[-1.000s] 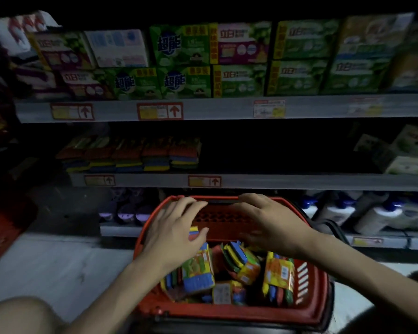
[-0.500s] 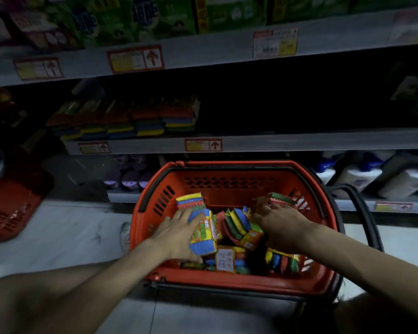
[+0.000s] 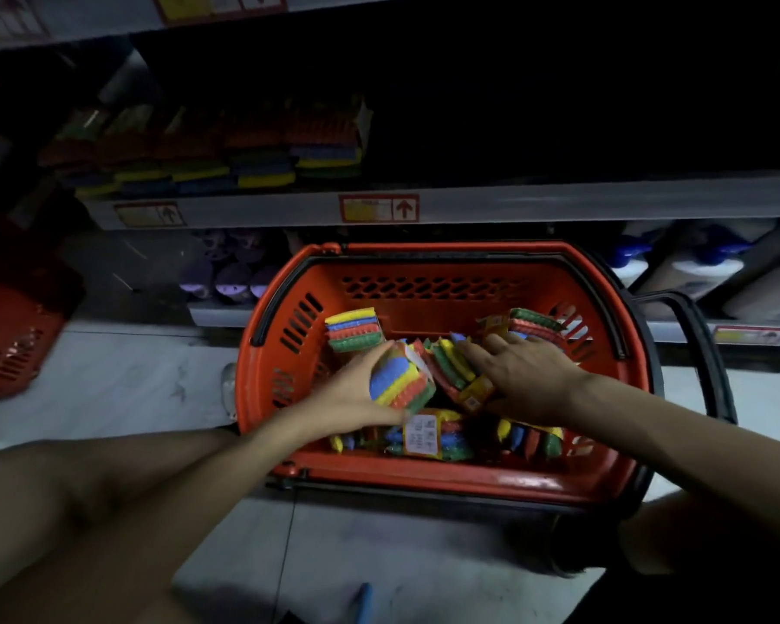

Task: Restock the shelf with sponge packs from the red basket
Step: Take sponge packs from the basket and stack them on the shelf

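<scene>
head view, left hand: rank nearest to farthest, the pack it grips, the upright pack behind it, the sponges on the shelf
1. Gripped pack, in the left hand.
2. Upright pack, basket's back left.
3. Shelf sponges, above, beyond the basket.

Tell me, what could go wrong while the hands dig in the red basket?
The left hand grips its sponge pack by one side, so it might slip. The shelf row sits in deep shadow, so a new pack could knock it over.
</scene>
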`<move>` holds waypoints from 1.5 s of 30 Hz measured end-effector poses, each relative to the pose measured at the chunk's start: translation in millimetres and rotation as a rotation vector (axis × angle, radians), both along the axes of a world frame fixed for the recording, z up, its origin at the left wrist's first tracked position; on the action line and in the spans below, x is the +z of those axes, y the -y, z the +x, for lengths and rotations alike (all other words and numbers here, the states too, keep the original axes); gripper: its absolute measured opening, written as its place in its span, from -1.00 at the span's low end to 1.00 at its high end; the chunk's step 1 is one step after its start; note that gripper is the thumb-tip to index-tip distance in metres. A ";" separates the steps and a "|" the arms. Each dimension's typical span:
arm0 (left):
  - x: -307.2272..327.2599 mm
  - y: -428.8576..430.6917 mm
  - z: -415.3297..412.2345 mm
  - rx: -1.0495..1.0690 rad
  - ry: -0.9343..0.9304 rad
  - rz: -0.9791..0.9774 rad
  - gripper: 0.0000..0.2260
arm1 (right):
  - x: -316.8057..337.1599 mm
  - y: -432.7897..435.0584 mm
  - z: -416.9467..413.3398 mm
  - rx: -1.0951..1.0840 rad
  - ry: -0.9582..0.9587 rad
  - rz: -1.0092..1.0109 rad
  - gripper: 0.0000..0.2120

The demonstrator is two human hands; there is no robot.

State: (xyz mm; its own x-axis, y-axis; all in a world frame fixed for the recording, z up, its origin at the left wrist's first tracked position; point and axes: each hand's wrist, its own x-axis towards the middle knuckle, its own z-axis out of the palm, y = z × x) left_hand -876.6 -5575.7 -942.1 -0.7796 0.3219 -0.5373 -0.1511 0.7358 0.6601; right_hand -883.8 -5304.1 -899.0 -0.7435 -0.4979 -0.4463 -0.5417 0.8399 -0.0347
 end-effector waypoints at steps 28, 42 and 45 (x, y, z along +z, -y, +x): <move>91.6 20.1 17.2 0.411 -0.497 0.078 -0.10 | 40.3 19.7 -27.0 -0.963 0.327 -1.216 -0.53; 115.4 -30.1 18.3 0.105 -0.640 0.147 0.01 | 90.0 8.5 -0.3 -1.050 0.634 -1.422 -0.51; 125.8 -32.7 5.9 0.089 -0.576 0.246 -0.17 | 100.1 -0.4 -1.9 -1.100 0.607 -1.449 -0.52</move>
